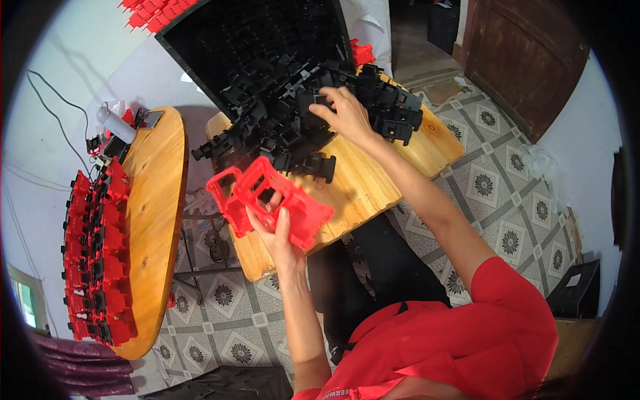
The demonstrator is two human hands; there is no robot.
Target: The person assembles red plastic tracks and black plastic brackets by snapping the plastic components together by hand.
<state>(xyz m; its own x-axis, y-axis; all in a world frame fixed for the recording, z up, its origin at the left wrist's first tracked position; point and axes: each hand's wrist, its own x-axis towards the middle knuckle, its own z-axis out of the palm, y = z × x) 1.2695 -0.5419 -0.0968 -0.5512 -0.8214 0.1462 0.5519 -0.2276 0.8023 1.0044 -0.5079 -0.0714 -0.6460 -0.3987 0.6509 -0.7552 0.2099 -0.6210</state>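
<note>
My left hand [275,235] is closed around the lower side of a red moulded plastic part [312,217] with window-like openings, held tilted above the near edge of the wooden table. Its exact kind does not show. My right hand [347,117] is over a heap of black plastic parts [267,123], its thumb and forefinger apart beside a blocky black piece. Whether the fingertips touch that piece is hard to make out. Part of the heap lies in the mouth of a large black bin [250,40] tipped toward me; other pieces spread across the tabletop [353,180].
To the left, a rounded wooden table [155,220] carries rows of red parts with black pieces [100,260], a pale bottle [117,123] and a phone-like device [152,119]. More red parts [157,12] are piled behind the bin. A brown door [530,60] stands at the far right.
</note>
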